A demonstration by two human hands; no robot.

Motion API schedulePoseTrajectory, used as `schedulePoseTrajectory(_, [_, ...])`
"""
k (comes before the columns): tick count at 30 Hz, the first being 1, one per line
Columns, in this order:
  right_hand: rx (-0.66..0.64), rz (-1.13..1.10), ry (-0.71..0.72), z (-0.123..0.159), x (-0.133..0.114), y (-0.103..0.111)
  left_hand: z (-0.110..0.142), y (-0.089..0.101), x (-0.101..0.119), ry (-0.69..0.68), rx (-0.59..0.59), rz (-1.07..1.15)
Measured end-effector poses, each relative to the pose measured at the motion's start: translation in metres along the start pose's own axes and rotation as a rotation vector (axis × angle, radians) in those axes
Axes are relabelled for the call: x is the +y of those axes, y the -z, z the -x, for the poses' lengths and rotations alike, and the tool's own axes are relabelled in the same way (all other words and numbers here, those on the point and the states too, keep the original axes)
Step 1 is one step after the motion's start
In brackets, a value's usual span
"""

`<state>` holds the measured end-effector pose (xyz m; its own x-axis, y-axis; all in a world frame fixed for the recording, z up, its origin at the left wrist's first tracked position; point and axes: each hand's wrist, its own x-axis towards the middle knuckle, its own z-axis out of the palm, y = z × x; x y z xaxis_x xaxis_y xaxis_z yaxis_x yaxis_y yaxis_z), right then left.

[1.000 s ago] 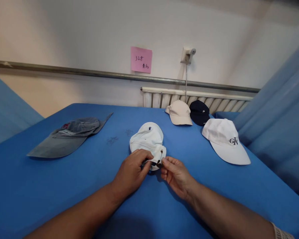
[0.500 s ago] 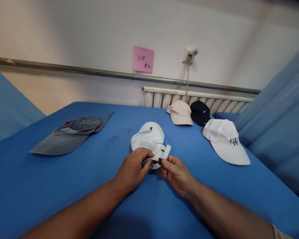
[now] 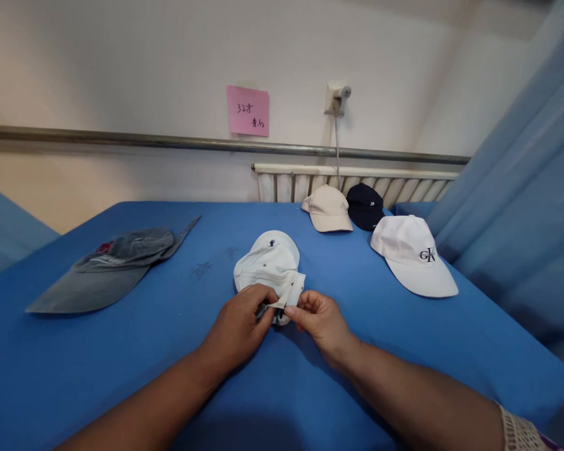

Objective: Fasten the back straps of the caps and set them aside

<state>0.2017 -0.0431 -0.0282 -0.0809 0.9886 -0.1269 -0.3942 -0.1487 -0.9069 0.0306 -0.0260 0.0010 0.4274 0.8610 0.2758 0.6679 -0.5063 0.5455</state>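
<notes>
A pale, nearly white baseball cap (image 3: 266, 260) with a small dark emblem lies on the blue-covered table (image 3: 178, 351), its back strap side toward me. My left hand (image 3: 242, 319) pinches the cap's rear edge between thumb and fingers. With thumb and fingertips, my right hand (image 3: 319, 322) grips the cap's back strap (image 3: 297, 289) near its lower end. The strap lies close along the cap's back edge. A dark bit shows beside my right thumb; whether it is the buckle I cannot tell. My fingers hide part of the opening.
A grey cap (image 3: 117, 266) lies at left. On the right are a beige cap (image 3: 326, 210), a navy cap (image 3: 364, 207) and a white cap with dark letters (image 3: 411, 254). Behind stand a radiator (image 3: 286, 186) and metal rail (image 3: 169, 142); a blue curtain (image 3: 512, 188) hangs at right.
My right hand has moved in toward the left hand, and the strap that stuck out now lies against the cap. The dark metal buckle seen before is mostly covered. The view has shifted slightly.
</notes>
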Motion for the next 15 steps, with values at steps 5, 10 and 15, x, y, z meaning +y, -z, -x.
schedulePoseTrajectory(5, [-0.001,0.007,0.012,0.0006,0.0018,0.0011,0.0008,-0.0003,0.0013,-0.022,0.024,0.002])
schedulePoseTrajectory(10, [-0.004,0.001,0.002,0.0021,0.0011,0.0003,0.0004,-0.0004,0.0023,-0.019,0.021,0.017])
schedulePoseTrajectory(15, [-0.004,-0.012,-0.01,0.0038,-0.0022,-0.0007,0.0012,-0.001,0.0016,-0.027,0.036,0.023])
